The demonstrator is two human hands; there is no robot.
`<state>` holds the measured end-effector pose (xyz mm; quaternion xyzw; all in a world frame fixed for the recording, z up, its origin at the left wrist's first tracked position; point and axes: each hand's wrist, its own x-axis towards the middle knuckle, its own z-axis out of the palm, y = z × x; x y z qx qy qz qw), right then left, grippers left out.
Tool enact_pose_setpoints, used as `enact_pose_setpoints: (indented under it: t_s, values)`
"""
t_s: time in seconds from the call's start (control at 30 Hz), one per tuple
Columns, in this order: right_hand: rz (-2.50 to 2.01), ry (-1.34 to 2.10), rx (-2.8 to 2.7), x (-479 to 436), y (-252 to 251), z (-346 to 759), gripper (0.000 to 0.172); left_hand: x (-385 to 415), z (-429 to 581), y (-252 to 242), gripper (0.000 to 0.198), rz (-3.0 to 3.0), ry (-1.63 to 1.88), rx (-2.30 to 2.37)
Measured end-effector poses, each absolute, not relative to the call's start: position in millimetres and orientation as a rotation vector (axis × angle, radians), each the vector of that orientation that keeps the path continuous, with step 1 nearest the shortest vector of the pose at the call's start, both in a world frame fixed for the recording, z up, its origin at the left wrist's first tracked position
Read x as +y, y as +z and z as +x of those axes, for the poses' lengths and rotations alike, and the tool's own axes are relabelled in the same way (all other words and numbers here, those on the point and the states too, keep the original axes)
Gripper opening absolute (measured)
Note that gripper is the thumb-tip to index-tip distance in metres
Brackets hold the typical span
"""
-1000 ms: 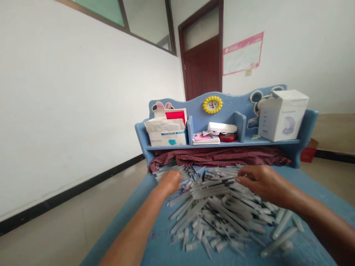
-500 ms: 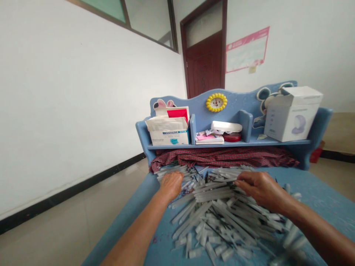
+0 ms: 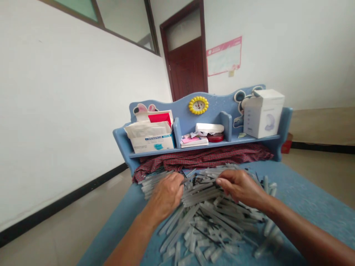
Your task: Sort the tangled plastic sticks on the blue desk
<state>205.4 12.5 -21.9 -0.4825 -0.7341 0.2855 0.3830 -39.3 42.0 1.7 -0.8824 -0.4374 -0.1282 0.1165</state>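
Many slim tubes (image 3: 222, 218), translucent, grey-white, loosely heaped

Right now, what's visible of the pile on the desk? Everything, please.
The pile is loose, whitish, translucent, plastic-looking pieces, some long and slim, some short, with thin dark rods among them. Some long ones lie side by side, others cross. It spreads over the desk, before the cloth. The left hand and right hand are at its far part; blur hides exact contact.
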Motion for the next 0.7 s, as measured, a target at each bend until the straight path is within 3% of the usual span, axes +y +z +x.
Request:
enact_pose_setpoints:
  t_s: [0.2, 0.53, 0.7]
  values:
    - [-1.112, 0.98, -1.809, 4.7, -22.3, 196.6, 0.044, 20.6, -16.3, -3.1, 0.019, -2.873, -0.611, -0.969]
    - [-1.004, 1.281, -1.749, 8.3, -17.8, 208.7, 0.034, 21.7, -17.2, -3.6, 0.02, -3.052, -0.708, -0.999]
    - [-1.095, 1.172, -1.794, 9.6, -17.4, 207.1, 0.038, 22.1, -17.7, -4.8, 0.019, -3.023, -0.742, -0.986]
